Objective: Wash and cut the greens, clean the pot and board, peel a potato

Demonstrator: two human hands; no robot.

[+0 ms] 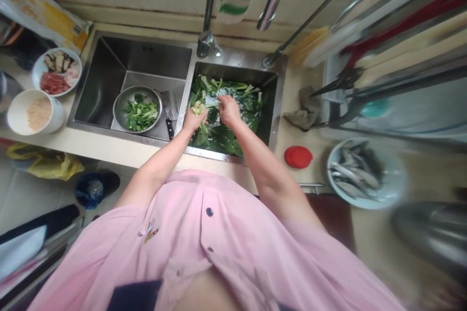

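Left hand point(193, 119): fingers clamped on pale-green leafy stems point(198, 108) | right hand point(229, 110), left's three o'clock: fingers curled, grip unclear | round shiny metal bowl point(119, 108), left's nine o'clock

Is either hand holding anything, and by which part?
The left hand holds greens by their pale stalks; whether the right hand holds anything can't be told.
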